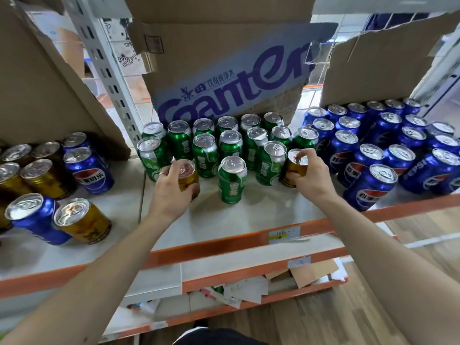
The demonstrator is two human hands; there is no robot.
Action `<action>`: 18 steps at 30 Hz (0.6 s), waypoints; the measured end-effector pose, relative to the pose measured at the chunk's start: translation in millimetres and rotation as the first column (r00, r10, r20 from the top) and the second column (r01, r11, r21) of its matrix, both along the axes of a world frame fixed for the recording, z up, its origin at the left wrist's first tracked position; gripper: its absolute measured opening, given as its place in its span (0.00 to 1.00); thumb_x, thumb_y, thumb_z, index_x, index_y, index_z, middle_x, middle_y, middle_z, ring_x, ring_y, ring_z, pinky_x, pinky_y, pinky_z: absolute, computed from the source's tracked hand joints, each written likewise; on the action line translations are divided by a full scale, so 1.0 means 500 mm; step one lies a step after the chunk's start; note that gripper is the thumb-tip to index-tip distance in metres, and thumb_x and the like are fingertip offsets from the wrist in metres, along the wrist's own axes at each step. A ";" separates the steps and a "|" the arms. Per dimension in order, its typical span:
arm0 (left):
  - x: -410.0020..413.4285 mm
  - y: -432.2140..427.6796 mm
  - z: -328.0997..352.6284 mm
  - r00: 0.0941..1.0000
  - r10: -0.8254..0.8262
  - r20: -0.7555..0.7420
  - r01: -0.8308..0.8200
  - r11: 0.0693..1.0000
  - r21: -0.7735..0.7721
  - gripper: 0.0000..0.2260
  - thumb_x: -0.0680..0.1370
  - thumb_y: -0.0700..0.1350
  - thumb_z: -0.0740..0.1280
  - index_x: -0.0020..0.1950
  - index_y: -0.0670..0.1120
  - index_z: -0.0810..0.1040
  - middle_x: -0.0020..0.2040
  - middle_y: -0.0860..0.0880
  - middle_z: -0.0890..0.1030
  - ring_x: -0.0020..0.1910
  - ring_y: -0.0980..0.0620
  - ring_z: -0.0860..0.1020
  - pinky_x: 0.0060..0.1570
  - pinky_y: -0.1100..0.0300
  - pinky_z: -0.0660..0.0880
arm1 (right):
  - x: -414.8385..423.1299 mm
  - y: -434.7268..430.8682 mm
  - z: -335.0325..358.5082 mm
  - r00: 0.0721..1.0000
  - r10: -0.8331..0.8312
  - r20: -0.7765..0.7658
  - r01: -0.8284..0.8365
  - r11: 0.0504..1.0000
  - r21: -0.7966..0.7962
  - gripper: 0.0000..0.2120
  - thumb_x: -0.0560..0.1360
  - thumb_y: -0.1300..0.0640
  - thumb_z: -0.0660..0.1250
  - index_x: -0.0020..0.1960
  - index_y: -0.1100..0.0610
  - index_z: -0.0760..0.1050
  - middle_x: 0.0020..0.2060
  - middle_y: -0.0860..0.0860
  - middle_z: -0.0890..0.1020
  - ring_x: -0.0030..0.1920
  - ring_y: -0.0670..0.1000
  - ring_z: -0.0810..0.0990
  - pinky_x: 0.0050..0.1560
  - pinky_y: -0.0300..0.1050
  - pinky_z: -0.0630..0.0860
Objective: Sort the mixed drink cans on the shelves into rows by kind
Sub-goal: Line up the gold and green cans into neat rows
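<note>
Remote view, both hands in on the mid bay. L hand (171, 192) grips a gold can (189, 179) from the side, fingers curled round its body, ring on one finger. The can is upright at the front-left corner of the green cans (225, 141); can't tell if its base touches the shelf (249, 215). R hand (312, 178) pinches a 2nd gold can (296, 168) at the top, fingertips clamped on the lid rim. That can leans a bit and sits just beside the rightmost greens, btwn them and the blue cans (373, 155). Greens stand in tight rows at the back of the bay, w/ a lone green can (232, 180) out front btwn my two hands, touching neither. Blues pack the right part of the same shelf, also in rows. Past the post (107, 70), the left bay is mixed: left golds (42, 175) and left blues (88, 170) stand side by side, and at the front one blue and one gold lean against each other. A carton (231, 78) w/ blue print stands behind the greens. An orange rail (224, 244) edges the shelf, w/ a paper tag (283, 234) on it. Lower shelf (249, 263) holds paper scraps and cardboard.
</note>
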State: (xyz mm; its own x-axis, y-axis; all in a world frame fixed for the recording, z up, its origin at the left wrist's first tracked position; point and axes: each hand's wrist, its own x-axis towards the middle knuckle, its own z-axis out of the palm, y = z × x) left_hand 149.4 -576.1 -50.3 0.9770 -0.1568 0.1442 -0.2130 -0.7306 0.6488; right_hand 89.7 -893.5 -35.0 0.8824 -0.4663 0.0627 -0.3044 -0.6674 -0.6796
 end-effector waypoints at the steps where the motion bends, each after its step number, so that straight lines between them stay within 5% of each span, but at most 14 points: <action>1: 0.005 0.004 0.001 1.000 0.007 -0.003 -0.007 1.000 -0.023 0.24 0.75 0.43 0.74 0.69 0.52 0.71 0.61 0.41 0.74 0.59 0.41 0.72 0.54 0.57 0.67 | -0.005 -0.004 0.005 1.000 0.007 0.009 -0.007 1.000 0.023 0.23 0.73 0.61 0.74 0.63 0.52 0.68 0.55 0.56 0.75 0.55 0.59 0.76 0.52 0.50 0.74; 6: -0.003 0.016 0.029 1.000 -0.011 0.021 0.014 0.988 -0.156 0.24 0.72 0.43 0.77 0.65 0.55 0.73 0.60 0.47 0.77 0.59 0.45 0.75 0.60 0.51 0.73 | -0.055 -0.013 0.054 0.992 0.063 0.105 -0.075 0.991 0.113 0.29 0.72 0.62 0.75 0.66 0.49 0.66 0.55 0.51 0.75 0.54 0.54 0.77 0.53 0.45 0.74; 9: -0.023 0.017 0.072 0.991 -0.096 0.093 0.112 0.975 -0.192 0.25 0.72 0.41 0.77 0.65 0.55 0.75 0.61 0.49 0.77 0.58 0.50 0.75 0.58 0.59 0.72 | -0.086 -0.016 0.098 0.980 0.075 0.184 -0.100 0.986 0.131 0.30 0.71 0.62 0.76 0.66 0.47 0.66 0.54 0.49 0.76 0.50 0.50 0.78 0.50 0.44 0.77; 12: -0.054 0.004 0.125 0.981 -0.137 0.140 0.161 0.970 -0.182 0.24 0.72 0.43 0.77 0.66 0.53 0.76 0.61 0.51 0.76 0.58 0.54 0.74 0.54 0.69 0.70 | -0.111 -0.019 0.141 0.961 0.114 0.251 -0.142 0.985 0.093 0.30 0.70 0.60 0.77 0.66 0.48 0.68 0.52 0.47 0.76 0.48 0.46 0.78 0.43 0.28 0.72; 18: -0.132 -0.019 0.206 0.961 -0.155 0.230 0.220 0.931 -0.292 0.23 0.72 0.48 0.77 0.66 0.56 0.77 0.58 0.57 0.77 0.57 0.55 0.76 0.59 0.56 0.74 | -0.160 0.014 0.212 0.876 0.253 0.410 -0.280 0.960 0.005 0.24 0.66 0.56 0.80 0.59 0.46 0.76 0.52 0.49 0.81 0.48 0.47 0.82 0.48 0.33 0.77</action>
State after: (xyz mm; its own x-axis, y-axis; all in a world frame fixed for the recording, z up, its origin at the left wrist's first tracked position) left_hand 83.6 -585.7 52.7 0.8797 -0.2494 0.4048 -0.4752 -0.4320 0.7666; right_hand 9.8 -886.3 71.0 0.8792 -0.2315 0.4165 0.1867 -0.6368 -0.7481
